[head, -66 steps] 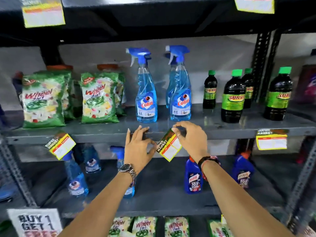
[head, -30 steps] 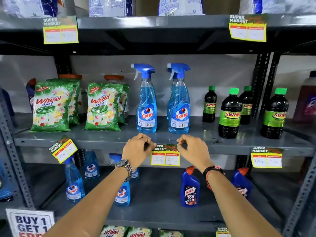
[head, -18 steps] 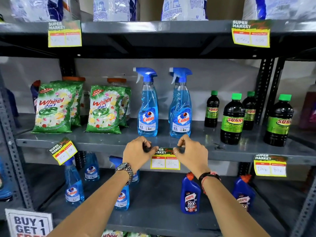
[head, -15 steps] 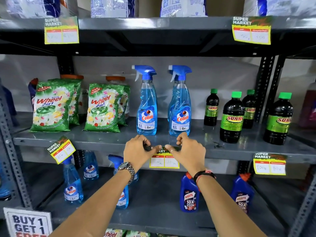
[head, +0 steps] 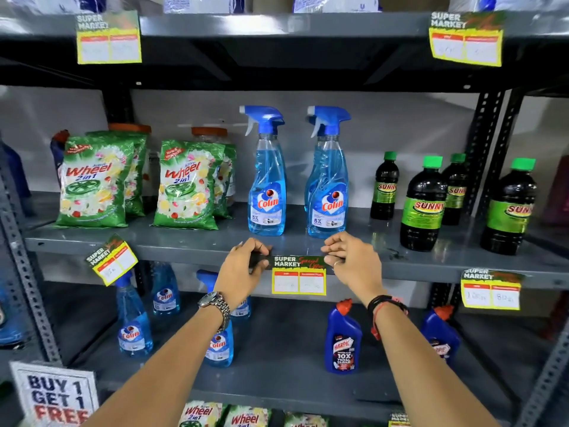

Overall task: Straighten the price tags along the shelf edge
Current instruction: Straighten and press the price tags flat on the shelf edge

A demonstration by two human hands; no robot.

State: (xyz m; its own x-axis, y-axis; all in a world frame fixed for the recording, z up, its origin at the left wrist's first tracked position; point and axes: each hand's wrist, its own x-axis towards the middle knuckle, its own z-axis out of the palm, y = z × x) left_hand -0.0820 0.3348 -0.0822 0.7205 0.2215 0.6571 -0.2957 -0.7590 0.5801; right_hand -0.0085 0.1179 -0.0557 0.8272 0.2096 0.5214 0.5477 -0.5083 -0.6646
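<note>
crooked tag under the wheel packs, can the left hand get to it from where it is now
Probably yes. The tilted tag hangs on the same shelf edge, off to the left of the left hand, and nothing stands between them. The hand would first have to release the centre tag.

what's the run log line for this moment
left hand + right hand: on middle tag | level | left tag: tilted

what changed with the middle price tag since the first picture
The middle price tag went from tilted to level on the shelf edge. The left hand, earlier open beside it, now pinches its left corner; the right hand still holds the right. The left tag stays crooked.
</note>
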